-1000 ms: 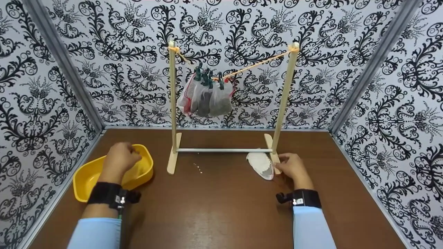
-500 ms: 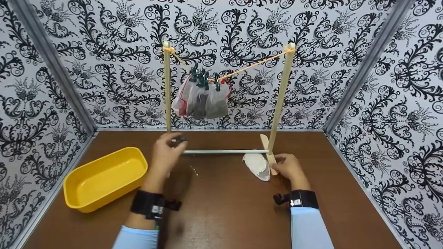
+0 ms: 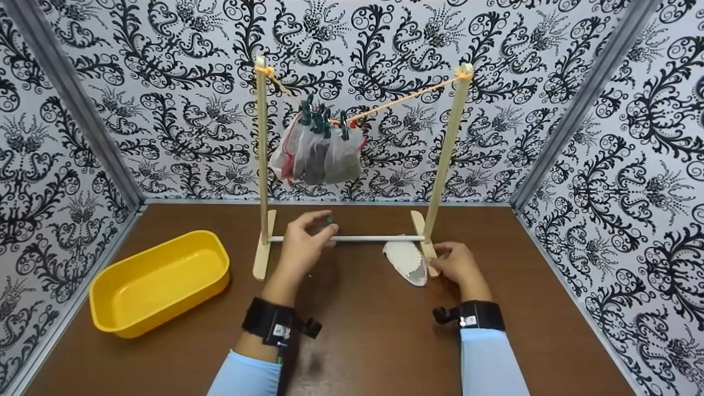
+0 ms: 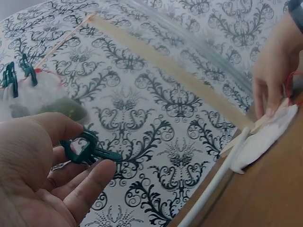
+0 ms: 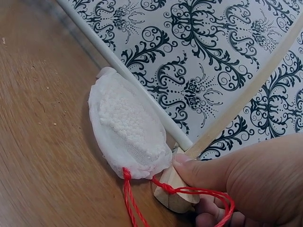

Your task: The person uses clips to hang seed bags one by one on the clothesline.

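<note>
Between thumb and fingers, my left hand (image 3: 302, 245) pinches a dark green clothespin (image 4: 85, 149) above the stand's crossbar. My right hand (image 3: 461, 267) grips the wooden foot (image 5: 173, 191) of the stand's right post, thumb on top and fingers curled below. Beside that foot lies a white mesh pouch (image 5: 125, 120) with white grains inside and red drawstrings (image 5: 129, 194); it touches the crossbar (image 5: 125, 71). Several mesh pouches (image 3: 344, 159) with dark or greenish contents hang from the orange cord (image 3: 410, 102), held by green clothespins (image 3: 324, 124).
A yellow basin (image 3: 159, 283) with nothing in it stands at the left of the brown table (image 3: 357, 341). The left post (image 3: 262, 154) rises close to my left arm. Patterned walls (image 3: 605, 220) enclose the table at the back and sides.
My left hand has come from over the yellow basin rightward to the crossbar, carrying the clothespin. My right hand stays at the stand's foot. The view has shifted slightly.
</note>
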{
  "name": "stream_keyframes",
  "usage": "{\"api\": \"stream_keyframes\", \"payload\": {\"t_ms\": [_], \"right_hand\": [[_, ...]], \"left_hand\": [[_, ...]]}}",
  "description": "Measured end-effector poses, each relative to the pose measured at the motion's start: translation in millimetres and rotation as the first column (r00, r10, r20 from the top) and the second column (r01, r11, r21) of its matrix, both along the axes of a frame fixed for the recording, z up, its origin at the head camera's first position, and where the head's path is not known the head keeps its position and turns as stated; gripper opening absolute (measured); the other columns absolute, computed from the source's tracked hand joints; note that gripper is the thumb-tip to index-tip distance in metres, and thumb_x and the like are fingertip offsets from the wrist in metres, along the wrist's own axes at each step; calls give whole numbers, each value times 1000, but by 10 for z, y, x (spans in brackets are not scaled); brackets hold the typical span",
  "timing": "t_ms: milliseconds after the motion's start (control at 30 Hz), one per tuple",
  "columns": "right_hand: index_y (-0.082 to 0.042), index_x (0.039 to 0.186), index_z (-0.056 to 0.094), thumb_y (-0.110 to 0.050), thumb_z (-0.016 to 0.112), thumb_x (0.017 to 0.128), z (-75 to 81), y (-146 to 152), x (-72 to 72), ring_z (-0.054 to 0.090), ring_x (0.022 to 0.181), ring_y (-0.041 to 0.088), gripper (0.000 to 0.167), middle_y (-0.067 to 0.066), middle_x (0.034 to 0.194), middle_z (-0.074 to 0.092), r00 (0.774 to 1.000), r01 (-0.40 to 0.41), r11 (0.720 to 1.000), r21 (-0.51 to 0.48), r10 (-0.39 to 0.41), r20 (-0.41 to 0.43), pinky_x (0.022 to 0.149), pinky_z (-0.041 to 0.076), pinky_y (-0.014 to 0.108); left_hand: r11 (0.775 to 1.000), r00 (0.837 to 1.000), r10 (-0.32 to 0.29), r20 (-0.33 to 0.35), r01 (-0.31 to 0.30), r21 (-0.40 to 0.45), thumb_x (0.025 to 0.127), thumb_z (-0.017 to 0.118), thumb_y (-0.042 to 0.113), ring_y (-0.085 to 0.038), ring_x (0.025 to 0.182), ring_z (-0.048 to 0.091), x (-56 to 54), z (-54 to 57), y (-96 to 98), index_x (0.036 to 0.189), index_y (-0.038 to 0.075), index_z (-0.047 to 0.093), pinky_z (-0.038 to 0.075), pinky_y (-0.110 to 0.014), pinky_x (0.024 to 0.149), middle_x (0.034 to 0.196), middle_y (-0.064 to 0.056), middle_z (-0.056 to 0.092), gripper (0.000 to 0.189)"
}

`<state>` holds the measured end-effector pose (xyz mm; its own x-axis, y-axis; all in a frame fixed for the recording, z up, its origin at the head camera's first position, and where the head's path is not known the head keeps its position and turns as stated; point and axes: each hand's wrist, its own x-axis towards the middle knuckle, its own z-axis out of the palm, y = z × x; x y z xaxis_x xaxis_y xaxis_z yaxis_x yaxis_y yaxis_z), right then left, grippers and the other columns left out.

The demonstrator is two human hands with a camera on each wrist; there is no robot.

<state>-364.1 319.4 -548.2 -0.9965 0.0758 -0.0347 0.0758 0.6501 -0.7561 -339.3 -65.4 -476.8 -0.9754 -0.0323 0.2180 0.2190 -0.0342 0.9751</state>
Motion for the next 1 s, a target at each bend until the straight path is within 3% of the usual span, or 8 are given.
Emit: {"api": "stream_keyframes", "payload": {"t_ms": [167, 267, 367, 467, 533, 633, 767, 1000], "right_hand": [[7, 135, 76, -10, 84, 95, 48, -42, 7, 69, 79, 19, 44, 18, 97, 78, 1000, 7, 999, 48, -6, -13, 66, 56, 27], [6, 136, 76, -15, 81, 100, 173, -127, 14, 76, 96, 33, 42, 25, 110, 80, 999, -5, 997, 77, 9, -49, 85, 65, 40], [4, 141, 74, -21, 77, 108, 379, -268, 36, 76, 120, 43, 42, 27, 130, 80, 990, -33, 998, 49, 39, -135, 110, 62, 53], [1, 145, 73, -22, 75, 111, 595, -475, 92, 77, 123, 41, 41, 27, 133, 79, 966, -100, 993, -61, 83, -245, 113, 62, 47], [1, 146, 73, -20, 75, 111, 708, -631, 139, 80, 113, 36, 40, 26, 126, 81, 946, -169, 975, -148, 118, -301, 104, 65, 36], [2, 145, 74, -15, 75, 111, 815, -835, 211, 80, 103, 27, 38, 23, 119, 81, 912, -284, 934, -215, 194, -361, 93, 64, 23], [3, 146, 72, -12, 75, 109, 903, -1002, 297, 76, 107, 15, 40, 20, 121, 79, 874, -397, 888, -232, 289, -391, 98, 62, 21], [6, 145, 72, -19, 86, 102, 1012, -1123, 385, 74, 111, 8, 51, 21, 126, 74, 854, -476, 815, -331, 339, -395, 101, 62, 21]], "left_hand": [[999, 1000, -2, -2, 2, -50, 101, 81, 7, -23, 102, 82, 65, 25, 79, 139, -1, 77, 74, -45, 82, 126, -24, 82, 39], [999, 1000, -23, -7, 22, -44, 102, 81, 8, -24, 103, 83, 121, 45, 141, 141, 1, 77, 74, -44, 79, 129, -25, 81, 39], [998, 998, -68, -6, 68, 7, 105, 78, 6, -27, 104, 84, 160, 49, 233, 145, 1, 74, 73, -41, 76, 132, -27, 79, 41], [989, 994, -114, 2, 113, 95, 108, 75, 4, -27, 102, 85, 171, 22, 336, 149, 1, 70, 73, -41, 75, 138, -29, 77, 42], [979, 991, -135, 18, 130, 159, 109, 72, 4, -25, 101, 85, 174, -2, 395, 151, 1, 68, 73, -40, 74, 144, -27, 75, 42], [957, 985, -169, 42, 154, 247, 110, 70, 4, -22, 100, 85, 201, -19, 469, 153, 1, 66, 72, -37, 72, 152, -26, 70, 43], [913, 974, -223, 47, 192, 359, 112, 66, 4, -23, 100, 85, 253, -7, 549, 156, 0, 62, 71, -32, 71, 158, -24, 66, 44], [833, 954, -298, 33, 243, 497, 115, 60, 5, -16, 96, 83, 349, 3, 645, 159, 1, 58, 69, -27, 67, 148, -9, 73, 44]]}}
